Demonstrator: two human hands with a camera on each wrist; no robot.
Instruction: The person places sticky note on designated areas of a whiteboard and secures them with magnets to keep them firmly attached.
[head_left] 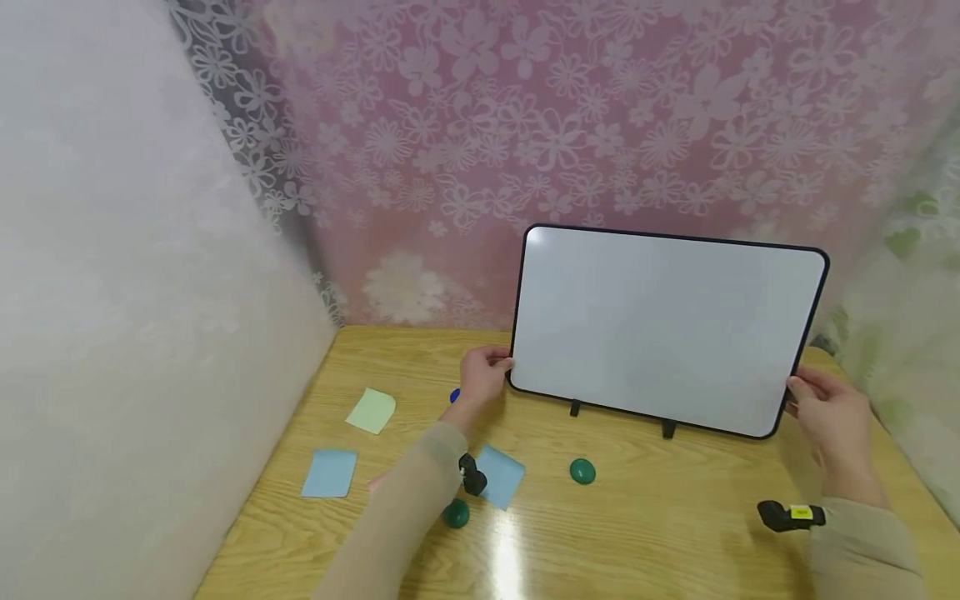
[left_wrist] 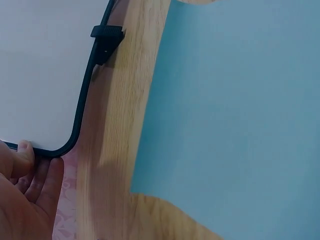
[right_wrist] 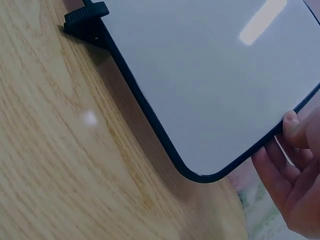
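Note:
A whiteboard (head_left: 663, 329) with a thin black frame stands tilted back on the wooden table, on small black feet (head_left: 668, 428). My left hand (head_left: 482, 377) pinches its lower left edge, the thumb on the front and the fingers behind. On the opposite side my right hand (head_left: 834, 421) grips the lower right edge in the same way. In the right wrist view the right thumb (right_wrist: 291, 119) lies on the frame. One black foot (left_wrist: 107, 42) shows under the board's bottom edge in the left wrist view.
Blue sticky notes (head_left: 330, 473) and a pale green one (head_left: 371, 411) lie on the table's left. Another blue note (head_left: 501, 477) lies by the left forearm. Green round magnets (head_left: 582, 471) sit in front of the board. A blue object (head_left: 454, 396) is partly hidden. Patterned curtains (head_left: 480, 150) hang behind.

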